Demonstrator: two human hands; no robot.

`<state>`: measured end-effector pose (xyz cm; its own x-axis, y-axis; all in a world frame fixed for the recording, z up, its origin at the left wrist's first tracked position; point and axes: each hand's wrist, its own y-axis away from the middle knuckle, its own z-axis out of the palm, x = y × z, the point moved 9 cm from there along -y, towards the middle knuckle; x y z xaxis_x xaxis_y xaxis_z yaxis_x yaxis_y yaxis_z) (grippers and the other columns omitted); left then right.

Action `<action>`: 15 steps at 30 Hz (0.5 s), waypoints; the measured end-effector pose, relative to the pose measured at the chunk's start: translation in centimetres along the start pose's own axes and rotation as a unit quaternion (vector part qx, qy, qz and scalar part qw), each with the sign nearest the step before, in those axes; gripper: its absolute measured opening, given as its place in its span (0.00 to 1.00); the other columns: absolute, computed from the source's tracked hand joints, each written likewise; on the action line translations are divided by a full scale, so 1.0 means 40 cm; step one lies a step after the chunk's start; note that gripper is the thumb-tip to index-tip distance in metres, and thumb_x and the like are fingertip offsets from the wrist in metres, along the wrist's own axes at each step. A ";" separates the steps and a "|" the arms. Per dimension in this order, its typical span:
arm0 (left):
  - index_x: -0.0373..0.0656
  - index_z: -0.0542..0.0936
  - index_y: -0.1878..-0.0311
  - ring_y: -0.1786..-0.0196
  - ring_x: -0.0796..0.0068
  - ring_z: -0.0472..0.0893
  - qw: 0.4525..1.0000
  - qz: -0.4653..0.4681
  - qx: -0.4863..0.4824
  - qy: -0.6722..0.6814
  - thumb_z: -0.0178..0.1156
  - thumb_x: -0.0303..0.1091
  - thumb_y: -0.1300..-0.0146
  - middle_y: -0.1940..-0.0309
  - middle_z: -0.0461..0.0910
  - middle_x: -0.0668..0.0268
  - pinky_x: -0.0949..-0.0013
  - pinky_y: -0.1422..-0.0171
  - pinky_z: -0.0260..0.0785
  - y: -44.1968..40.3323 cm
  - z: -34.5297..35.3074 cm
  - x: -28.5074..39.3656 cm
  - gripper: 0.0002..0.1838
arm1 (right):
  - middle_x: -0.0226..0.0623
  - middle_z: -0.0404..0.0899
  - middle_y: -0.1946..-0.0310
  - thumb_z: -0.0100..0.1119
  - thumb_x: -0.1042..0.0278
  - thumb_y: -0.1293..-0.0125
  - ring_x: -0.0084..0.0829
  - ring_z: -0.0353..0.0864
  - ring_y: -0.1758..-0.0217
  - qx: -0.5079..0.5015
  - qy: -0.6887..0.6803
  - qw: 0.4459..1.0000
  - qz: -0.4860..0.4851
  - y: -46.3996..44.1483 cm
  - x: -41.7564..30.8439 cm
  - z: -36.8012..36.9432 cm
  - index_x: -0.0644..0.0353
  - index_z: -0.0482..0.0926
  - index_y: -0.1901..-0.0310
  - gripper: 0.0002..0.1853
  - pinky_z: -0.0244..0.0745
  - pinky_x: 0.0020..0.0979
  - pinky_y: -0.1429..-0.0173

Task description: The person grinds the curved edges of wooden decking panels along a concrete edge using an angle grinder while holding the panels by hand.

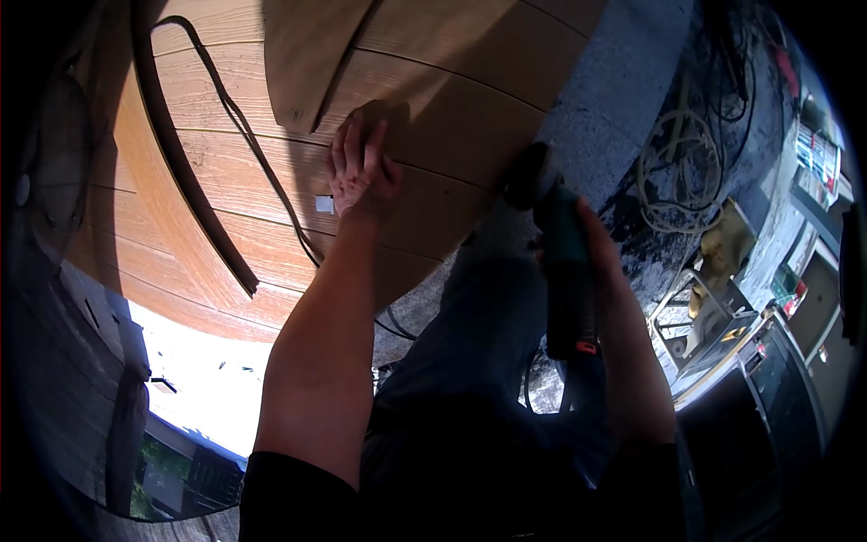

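Note:
My left hand lies with its fingers stretched out on the brown wood-grain boards, beside a small pale square. My right hand is wrapped round the green and black body of an angle grinder. The tool's dark round head is at the right edge of the boards; I cannot tell whether it touches them. Its working face is in shadow.
A black cable runs across the boards near a long trim strip. Another board piece lies on top. At right, a coiled pale hose and a metal frame stand on the stained concrete.

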<state>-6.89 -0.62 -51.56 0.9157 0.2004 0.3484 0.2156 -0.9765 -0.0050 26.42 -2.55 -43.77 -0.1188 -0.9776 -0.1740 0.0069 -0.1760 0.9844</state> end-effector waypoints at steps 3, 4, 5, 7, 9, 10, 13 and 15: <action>0.63 0.73 0.25 0.18 0.51 0.62 1.000 0.004 0.010 0.006 0.62 0.37 0.41 0.17 0.62 0.62 0.40 0.17 0.56 0.002 -0.001 0.001 0.37 | 0.48 0.83 0.58 0.52 0.29 0.23 0.37 0.89 0.62 0.004 0.012 1.000 0.010 -0.003 0.023 -0.009 0.68 0.63 0.26 0.45 0.88 0.33 0.61; 0.63 0.73 0.25 0.18 0.51 0.63 1.000 0.005 0.015 0.010 0.62 0.37 0.41 0.18 0.62 0.62 0.39 0.17 0.56 0.002 -0.002 0.002 0.37 | 0.48 0.83 0.58 0.52 0.29 0.23 0.37 0.89 0.62 0.005 0.019 1.000 0.022 -0.004 0.033 -0.012 0.68 0.63 0.26 0.45 0.88 0.33 0.61; 0.63 0.73 0.25 0.18 0.51 0.63 1.000 0.005 0.015 0.010 0.62 0.37 0.41 0.18 0.62 0.62 0.39 0.17 0.56 0.002 -0.002 0.002 0.37 | 0.48 0.83 0.58 0.52 0.29 0.23 0.37 0.89 0.62 0.005 0.020 1.000 0.022 -0.001 0.037 -0.012 0.68 0.63 0.26 0.45 0.88 0.33 0.61; 0.63 0.73 0.25 0.18 0.51 0.63 1.000 0.008 0.020 0.005 0.63 0.36 0.41 0.18 0.63 0.63 0.40 0.17 0.57 0.000 -0.004 0.003 0.37 | 0.48 0.83 0.59 0.51 0.30 0.22 0.37 0.89 0.62 0.005 0.015 1.000 0.025 0.004 0.044 -0.008 0.68 0.64 0.27 0.44 0.87 0.33 0.61; 0.63 0.73 0.25 0.18 0.51 0.63 1.000 0.009 0.022 0.007 0.63 0.36 0.41 0.18 0.63 0.63 0.40 0.17 0.57 0.000 -0.003 0.003 0.37 | 0.48 0.83 0.58 0.52 0.30 0.22 0.37 0.89 0.62 0.003 0.012 1.000 0.029 0.004 0.045 -0.006 0.68 0.64 0.27 0.44 0.87 0.34 0.61; 0.63 0.73 0.25 0.18 0.51 0.63 1.000 0.010 0.024 0.008 0.63 0.36 0.41 0.18 0.63 0.63 0.40 0.17 0.57 0.000 -0.003 0.004 0.37 | 0.48 0.83 0.58 0.52 0.29 0.23 0.37 0.89 0.62 0.000 0.009 0.999 0.033 0.005 0.047 -0.005 0.68 0.65 0.28 0.44 0.87 0.34 0.61; 0.62 0.73 0.25 0.18 0.51 0.64 1.000 0.007 0.019 0.005 0.63 0.36 0.41 0.18 0.63 0.63 0.40 0.17 0.57 -0.002 -0.005 0.005 0.37 | 0.48 0.83 0.58 0.54 0.29 0.24 0.37 0.89 0.63 0.008 -0.015 0.999 0.033 -0.001 0.028 -0.010 0.66 0.67 0.29 0.44 0.87 0.34 0.61; 0.62 0.73 0.25 0.18 0.51 0.63 1.000 0.008 0.019 0.005 0.63 0.36 0.41 0.18 0.63 0.63 0.40 0.17 0.57 -0.003 -0.007 0.006 0.37 | 0.47 0.83 0.59 0.55 0.28 0.25 0.37 0.89 0.63 -0.004 -0.020 1.000 0.022 -0.009 0.001 -0.007 0.66 0.67 0.29 0.44 0.87 0.34 0.61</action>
<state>-6.80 -0.48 -51.23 0.9160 0.1832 0.3570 0.2131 -0.9760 -0.0457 26.68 -2.54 -44.14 -0.1568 -0.9791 -0.1292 0.0218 -0.1342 0.9907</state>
